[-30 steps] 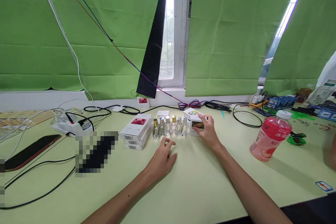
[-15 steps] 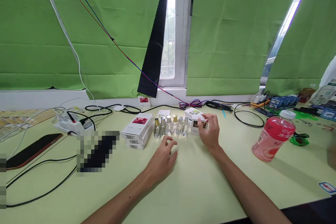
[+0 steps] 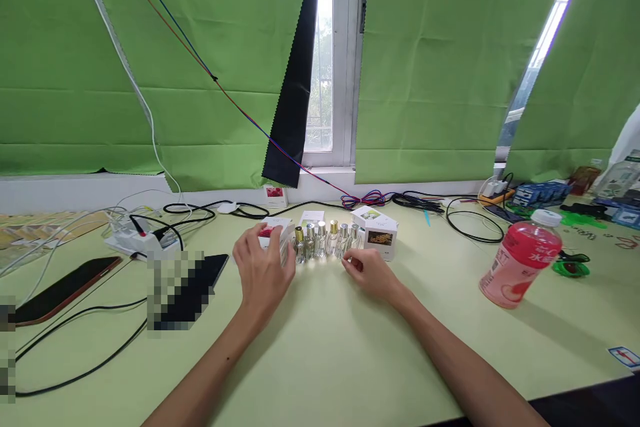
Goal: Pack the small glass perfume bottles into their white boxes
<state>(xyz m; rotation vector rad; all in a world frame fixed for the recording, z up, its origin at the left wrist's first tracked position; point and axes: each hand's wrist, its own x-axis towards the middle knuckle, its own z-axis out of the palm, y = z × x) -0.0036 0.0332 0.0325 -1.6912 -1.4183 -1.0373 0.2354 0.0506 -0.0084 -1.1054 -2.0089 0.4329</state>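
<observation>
My left hand point(image 3: 263, 273) spans the stack of white boxes point(image 3: 281, 222) with pink pictures, fingers on its left and thumb on its right; it hides most of the stack. My right hand point(image 3: 373, 272) rests low on the table, its fingers curled in with nothing seen between them. Its fingertips are close to the right end of a row of small glass bottles point(image 3: 321, 243) with gold and silver caps; touch cannot be made out. Behind that hand stands a white box point(image 3: 381, 241) with a dark picture, beside another white box point(image 3: 369, 215) with a green picture.
A tilted-looking pink drink bottle point(image 3: 523, 260) stands at the right. Black cables point(image 3: 417, 201) run along the wall. On the left lie a phone point(image 3: 65, 290), a white power strip point(image 3: 145, 240) and a partly blurred dark device point(image 3: 200, 287). One small box point(image 3: 275, 195) leans at the wall.
My left hand has moved left and forward from the table onto the stack of boxes. My right hand has left the box with the dark picture, come down leftward and curled its fingers.
</observation>
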